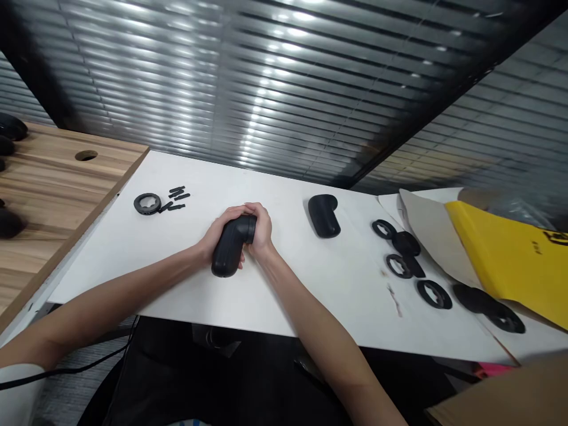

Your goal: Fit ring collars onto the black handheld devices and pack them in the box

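Both my hands are wrapped round a black, bent device with a thick rounded body and an angled head [228, 251], held just over the white table [177, 290]. My left hand [211, 239] grips its left side, its fingers partly hidden behind the body. Around the ringed end of the head curls my right hand [264, 229], fingertips meeting the left ones at the top. A similar black bent piece [323, 218] lies to the right, apart from my hands. Over on the left are a black ring [137, 205] and several small black strips [176, 207].
Several black rings and rounded black parts [406, 243] lie along the table's right side, near a yellow package [506, 251]. A brown cardboard piece [510, 390] is at the lower right. On the left, a wood-grain table [66, 171] bears dark rounded objects. Blinds [168, 89] stand behind.
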Tool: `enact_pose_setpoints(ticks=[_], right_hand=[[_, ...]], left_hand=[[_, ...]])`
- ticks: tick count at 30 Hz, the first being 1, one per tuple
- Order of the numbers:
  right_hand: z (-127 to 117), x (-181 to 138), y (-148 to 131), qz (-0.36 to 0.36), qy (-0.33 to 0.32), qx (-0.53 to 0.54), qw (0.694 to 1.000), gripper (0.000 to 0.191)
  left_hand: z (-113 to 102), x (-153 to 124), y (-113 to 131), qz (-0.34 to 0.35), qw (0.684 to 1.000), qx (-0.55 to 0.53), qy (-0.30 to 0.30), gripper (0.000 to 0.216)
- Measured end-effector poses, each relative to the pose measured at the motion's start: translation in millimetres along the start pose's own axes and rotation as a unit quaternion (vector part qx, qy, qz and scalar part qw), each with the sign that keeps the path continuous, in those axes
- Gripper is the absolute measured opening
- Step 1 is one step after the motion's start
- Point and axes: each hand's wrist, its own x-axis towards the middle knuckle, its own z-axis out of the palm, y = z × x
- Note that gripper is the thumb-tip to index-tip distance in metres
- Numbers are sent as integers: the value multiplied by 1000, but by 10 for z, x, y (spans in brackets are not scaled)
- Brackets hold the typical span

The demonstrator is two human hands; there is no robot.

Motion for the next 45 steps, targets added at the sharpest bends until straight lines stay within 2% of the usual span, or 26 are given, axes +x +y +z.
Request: enact_pose_setpoints(ticks=[4, 7, 9, 11, 14, 16, 19, 22, 27, 29, 37, 42, 45], right_hand=[[-22, 61, 5, -84, -1, -21, 996, 31], [-28, 83, 15, -104, -13, -28, 994, 34], [-31, 81, 6, -118, -47, -40, 991, 38], [-47, 81, -24, -148, -73, -63, 984, 43], [-112, 109, -85, -189, -58, -128, 972, 49], [-167, 148, -106, -146, -80, -170, 971, 62], [-221, 207, -92, -48, -153, -185, 970, 77], [-235, 240, -60, -46, -187, -176, 965, 76], [-292, 250, -42, -165, -211, -207, 941, 57], [-327, 254, -34, -187, -221, -223, 931, 53], [-357, 261, 57, -221, -202, -206, 932, 66], [-356, 232, 83, -249, -204, -228, 919, 60], [-316, 204, 90, -232, -182, -229, 928, 57]], left_hand=[[-17, 18, 30, -13, 999, 31, -14, 70], [-9, 22, 48, 2, 999, 42, -25, 72], [-7, 27, 66, 17, 998, 54, -25, 75], [-24, 37, 99, 56, 995, 73, -30, 81], [-102, 63, 180, 158, 983, 94, -24, 95], [-183, 89, 241, 215, 970, 115, -3, 96], [-296, 138, 311, 250, 957, 147, 16, 81], [-352, 182, 341, 253, 957, 142, 10, 68], [-363, 197, 369, 238, 964, 120, -11, 67], [-363, 193, 377, 236, 965, 116, -16, 67], [-371, 236, 322, 241, 962, 122, -35, 68], [-356, 254, 319, 200, 975, 84, -43, 70], [-343, 247, 305, 210, 974, 81, -34, 68]])
